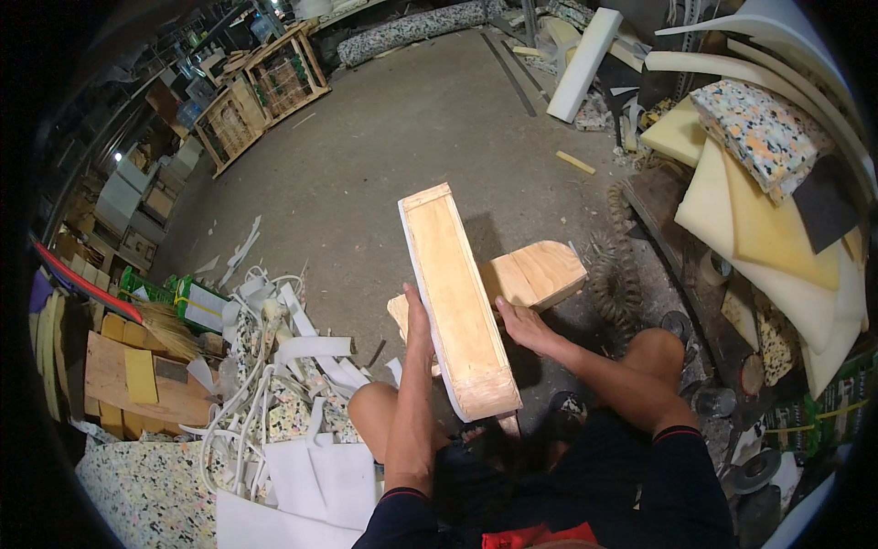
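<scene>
A long, narrow wooden box-like piece (455,293) is tilted up in front of me, its recessed plywood face toward me. A thin white layer, perhaps foam, shows along its left edge. My left hand (418,322) grips that edge, with the fingers hidden behind. On the opposite long side, my right hand (528,327) closes around the edge near the middle. Below and behind it lies a wooden block with a rounded end (538,274), sticking out to the right; a smaller part of wood emerges on the left.
White foam offcuts (315,348) and speckled foam (137,485) pile up at left. Foam sheets (732,210) are stacked on the right, near a coiled hose (615,265). A wooden frame (265,96) stands far left, and a white foam block (585,64) leans far right.
</scene>
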The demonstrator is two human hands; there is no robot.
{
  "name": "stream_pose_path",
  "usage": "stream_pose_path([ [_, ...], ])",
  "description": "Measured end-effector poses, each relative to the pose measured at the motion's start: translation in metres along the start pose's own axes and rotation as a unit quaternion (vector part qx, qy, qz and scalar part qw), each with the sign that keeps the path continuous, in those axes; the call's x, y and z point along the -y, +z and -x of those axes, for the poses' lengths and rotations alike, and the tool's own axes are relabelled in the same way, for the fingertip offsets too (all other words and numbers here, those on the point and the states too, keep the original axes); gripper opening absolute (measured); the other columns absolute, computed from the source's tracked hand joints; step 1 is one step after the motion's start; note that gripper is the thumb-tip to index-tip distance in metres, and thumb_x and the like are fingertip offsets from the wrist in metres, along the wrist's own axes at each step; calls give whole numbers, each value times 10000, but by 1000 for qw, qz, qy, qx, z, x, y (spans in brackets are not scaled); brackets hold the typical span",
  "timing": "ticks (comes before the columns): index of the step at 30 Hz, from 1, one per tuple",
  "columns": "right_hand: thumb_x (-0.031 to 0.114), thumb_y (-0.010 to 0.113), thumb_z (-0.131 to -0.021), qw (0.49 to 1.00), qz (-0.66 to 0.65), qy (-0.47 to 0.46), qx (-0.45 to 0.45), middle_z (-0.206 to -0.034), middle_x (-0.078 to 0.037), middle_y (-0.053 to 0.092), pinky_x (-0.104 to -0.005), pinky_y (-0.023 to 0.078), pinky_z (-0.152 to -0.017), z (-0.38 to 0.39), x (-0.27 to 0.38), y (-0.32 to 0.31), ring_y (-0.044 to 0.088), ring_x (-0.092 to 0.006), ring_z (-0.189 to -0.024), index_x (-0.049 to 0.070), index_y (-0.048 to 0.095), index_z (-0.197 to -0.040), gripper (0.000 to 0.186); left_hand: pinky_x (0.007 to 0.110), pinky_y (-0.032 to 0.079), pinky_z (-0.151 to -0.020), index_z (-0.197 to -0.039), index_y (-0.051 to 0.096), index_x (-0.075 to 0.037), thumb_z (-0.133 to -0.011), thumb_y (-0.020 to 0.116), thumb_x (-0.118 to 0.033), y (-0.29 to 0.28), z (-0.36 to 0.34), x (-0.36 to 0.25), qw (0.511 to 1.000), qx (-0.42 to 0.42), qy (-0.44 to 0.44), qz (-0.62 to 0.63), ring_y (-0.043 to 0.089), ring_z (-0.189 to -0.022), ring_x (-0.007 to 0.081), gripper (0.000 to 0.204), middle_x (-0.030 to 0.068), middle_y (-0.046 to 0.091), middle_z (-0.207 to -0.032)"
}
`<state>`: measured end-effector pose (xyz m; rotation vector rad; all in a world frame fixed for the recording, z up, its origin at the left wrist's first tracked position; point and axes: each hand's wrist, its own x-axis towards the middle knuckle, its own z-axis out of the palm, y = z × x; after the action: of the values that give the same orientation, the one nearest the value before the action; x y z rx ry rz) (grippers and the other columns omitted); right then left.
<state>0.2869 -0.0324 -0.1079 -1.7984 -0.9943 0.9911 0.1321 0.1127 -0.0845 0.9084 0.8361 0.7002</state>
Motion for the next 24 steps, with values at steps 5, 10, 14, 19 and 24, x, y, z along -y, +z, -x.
stream_pose_path([
  [5,588,234,-1028,999,-41,7,21,-1035,-255,670,-450,507,-821,-6,-8,3,641,-373,-905,-46,612,-1151,748,380,476,-1006,-1414,453,-3,-1007,191,-668,-8,-8,7,998,23,-39,35,596,-1158,272,822,175,590,-1306],
  [10,597,239,-1024,988,-115,63,84,-1011,-192,637,-339,552,-654,-21,-22,4,633,-233,-828,-29,558,-1217,728,400,439,-1043,-1386,472,1,-985,242,-704,-27,-22,21,1000,-25,-4,3,552,-1196,251,843,156,590,-1308],
  [14,597,267,-1023,998,-52,35,-7,-770,-174,610,-361,524,-594,-29,-26,7,610,-237,-647,-82,600,-1046,757,405,484,-1007,-1383,460,2,-1011,198,-656,-23,-24,21,998,21,-18,61,592,-1161,263,800,165,602,-1276],
  [19,591,286,-1025,998,-50,30,-32,-658,-125,566,-386,478,-539,-20,-14,9,574,-223,-571,-72,617,-922,749,411,503,-986,-1394,444,4,-1026,172,-625,-14,-13,12,998,34,-34,46,609,-1146,267,779,178,601,-1274],
  [24,595,274,-1027,996,-66,55,-33,-696,-146,586,-395,490,-597,-17,-6,9,594,-255,-615,-75,617,-926,759,395,532,-935,-1369,478,-13,-1018,173,-641,-13,-11,11,999,-6,-27,32,634,-1100,258,782,162,619,-1248],
])
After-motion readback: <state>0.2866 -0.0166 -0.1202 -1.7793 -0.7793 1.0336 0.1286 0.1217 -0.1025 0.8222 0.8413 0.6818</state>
